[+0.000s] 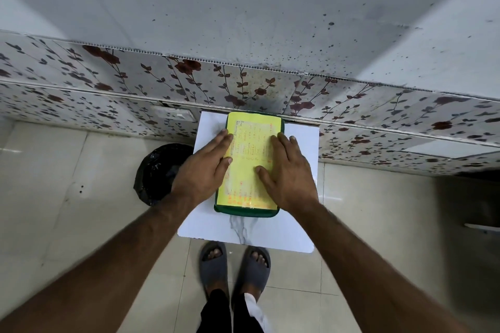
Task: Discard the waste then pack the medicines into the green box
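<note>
The green box [243, 211] lies on a small white marble-patterned table [270, 235], its lid closed. A yellow printed sheet [250, 159] covers the lid's top. My left hand [203, 167] rests flat on the lid's left edge, fingers spread. My right hand [286, 170] lies flat on the right side of the lid, thumb pointing inward. Neither hand grips anything. No medicines or waste are visible; the box's inside is hidden.
A bin lined with a black bag [157, 173] stands on the floor just left of the table. A floral-tiled wall [351, 105] rises right behind the table. My feet in grey slippers [235, 267] stand at the table's near edge on a beige tiled floor.
</note>
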